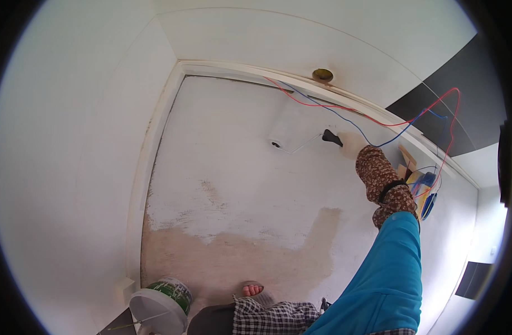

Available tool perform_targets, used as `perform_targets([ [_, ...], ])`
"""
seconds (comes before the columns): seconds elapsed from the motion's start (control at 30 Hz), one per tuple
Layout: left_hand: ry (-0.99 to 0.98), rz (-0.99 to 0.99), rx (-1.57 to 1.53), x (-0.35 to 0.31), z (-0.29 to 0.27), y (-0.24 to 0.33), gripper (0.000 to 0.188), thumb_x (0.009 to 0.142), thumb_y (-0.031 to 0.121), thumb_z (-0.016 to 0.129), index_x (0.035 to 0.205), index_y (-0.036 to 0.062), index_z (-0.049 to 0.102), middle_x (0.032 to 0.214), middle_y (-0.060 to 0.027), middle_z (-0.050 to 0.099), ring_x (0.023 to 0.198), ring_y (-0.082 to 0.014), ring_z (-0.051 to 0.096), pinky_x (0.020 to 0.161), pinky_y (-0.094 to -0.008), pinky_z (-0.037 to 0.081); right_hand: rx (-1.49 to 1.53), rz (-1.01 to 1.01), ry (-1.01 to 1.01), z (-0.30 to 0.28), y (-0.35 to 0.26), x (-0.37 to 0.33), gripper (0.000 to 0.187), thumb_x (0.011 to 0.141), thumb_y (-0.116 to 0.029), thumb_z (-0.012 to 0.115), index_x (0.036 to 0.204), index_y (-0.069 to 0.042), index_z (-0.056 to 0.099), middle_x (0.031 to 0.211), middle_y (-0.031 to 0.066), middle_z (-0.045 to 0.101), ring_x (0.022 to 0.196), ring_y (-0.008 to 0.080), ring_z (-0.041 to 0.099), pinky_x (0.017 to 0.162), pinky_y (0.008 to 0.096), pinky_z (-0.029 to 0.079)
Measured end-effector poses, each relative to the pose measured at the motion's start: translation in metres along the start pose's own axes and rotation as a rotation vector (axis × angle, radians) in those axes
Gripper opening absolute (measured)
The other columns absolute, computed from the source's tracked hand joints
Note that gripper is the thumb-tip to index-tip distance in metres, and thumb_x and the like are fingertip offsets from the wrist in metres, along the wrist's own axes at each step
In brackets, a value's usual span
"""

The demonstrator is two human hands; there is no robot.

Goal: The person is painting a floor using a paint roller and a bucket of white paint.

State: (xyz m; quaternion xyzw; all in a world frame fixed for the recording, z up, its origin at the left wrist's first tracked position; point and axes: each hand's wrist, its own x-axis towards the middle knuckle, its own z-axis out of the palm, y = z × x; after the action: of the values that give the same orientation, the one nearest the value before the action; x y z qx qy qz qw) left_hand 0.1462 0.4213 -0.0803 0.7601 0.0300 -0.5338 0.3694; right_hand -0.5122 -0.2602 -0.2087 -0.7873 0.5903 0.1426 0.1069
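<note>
In the head view, the right hand (381,176) reaches up and away from the person, wrapped in a brown patterned glove with a black strap at the wrist and a blue sleeve (387,273) below it. Its fingers are closed round the pale grip of a paint roller (292,131). The roller's black neck and thin wire frame lead left from the hand to the white sleeve, which lies pressed against the wall panel (228,167). The left hand does not show in this view.

The panel is white above the roller and beside it; lower down a bare tan patch (239,259) runs across its foot. A paint bucket (164,304), white with a green band, stands below the panel's lower left corner, its mouth open. Just right of the bucket, a sandalled foot (255,290) peeks out. Red and blue wires (378,120) loop across the panel's upper right edge, above the hand. A small brass disc (322,74) sits on the frame above the roller.
</note>
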Motion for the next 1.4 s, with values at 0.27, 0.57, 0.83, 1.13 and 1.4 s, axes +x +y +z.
perform_targets([
  [0.27, 0.007, 0.11, 0.363, 0.013, -0.043, -0.028, 0.035, 0.089, 0.03, 0.064, 0.121, 0.0162, 0.059, 0.113, -0.0018, 0.058, 0.11, -0.0217, 0.052, 0.093, -0.0457, 0.039, -0.107, 0.309, -0.152, -0.031, 0.068, -0.081, 0.025, 0.085, -0.014, 0.055, 0.107, -0.007, 0.064, 0.103, 0.021, 0.068, 0.101, 0.038, 0.065, 0.088, 0.0466, 0.051],
  [0.57, -0.043, -0.053, -0.091, -0.003, -0.016, -0.008, 0.044, 0.092, 0.03, 0.062, 0.132, 0.0142, 0.055, 0.132, -0.0041, 0.056, 0.122, -0.0234, 0.049, 0.1, -0.0473, 0.037, -0.162, 0.47, -0.226, -0.042, 0.106, -0.121, 0.029, 0.084, -0.014, 0.054, 0.109, -0.004, 0.067, 0.111, 0.0217, 0.067, 0.107, 0.0355, 0.064, 0.094, 0.0438, 0.05],
  [0.83, -0.108, -0.058, -0.156, -0.002, -0.006, -0.002, 0.046, 0.094, 0.03, 0.06, 0.136, 0.0143, 0.053, 0.137, -0.0042, 0.054, 0.128, -0.0237, 0.047, 0.103, -0.0459, 0.036, 0.121, 0.568, -0.038, -0.009, 0.057, -0.142, 0.031, 0.083, -0.017, 0.055, 0.105, 0.002, 0.065, 0.106, 0.0285, 0.065, 0.105, 0.0421, 0.062, 0.092, 0.0469, 0.048],
  [1.13, -0.102, -0.079, -0.156, 0.004, -0.015, -0.002, 0.047, 0.095, 0.03, 0.057, 0.139, 0.0126, 0.05, 0.141, -0.0074, 0.051, 0.131, -0.0261, 0.045, 0.105, -0.0488, 0.036, 0.395, 0.63, -0.043, -0.004, -0.021, -0.083, 0.039, 0.089, -0.025, 0.053, 0.11, 0.007, 0.061, 0.096, 0.0302, 0.067, 0.094, 0.0445, 0.065, 0.082, 0.0482, 0.052],
  [1.4, -0.081, -0.044, -0.151, -0.004, -0.004, -0.004, 0.051, 0.096, 0.032, 0.056, 0.142, 0.0123, 0.046, 0.144, -0.0082, 0.048, 0.132, -0.0271, 0.044, 0.105, -0.0492, 0.035, 0.315, 0.537, -0.22, -0.019, -0.046, -0.146, 0.038, 0.088, -0.023, 0.053, 0.114, 0.004, 0.061, 0.103, 0.0276, 0.067, 0.097, 0.0401, 0.066, 0.085, 0.047, 0.052],
])
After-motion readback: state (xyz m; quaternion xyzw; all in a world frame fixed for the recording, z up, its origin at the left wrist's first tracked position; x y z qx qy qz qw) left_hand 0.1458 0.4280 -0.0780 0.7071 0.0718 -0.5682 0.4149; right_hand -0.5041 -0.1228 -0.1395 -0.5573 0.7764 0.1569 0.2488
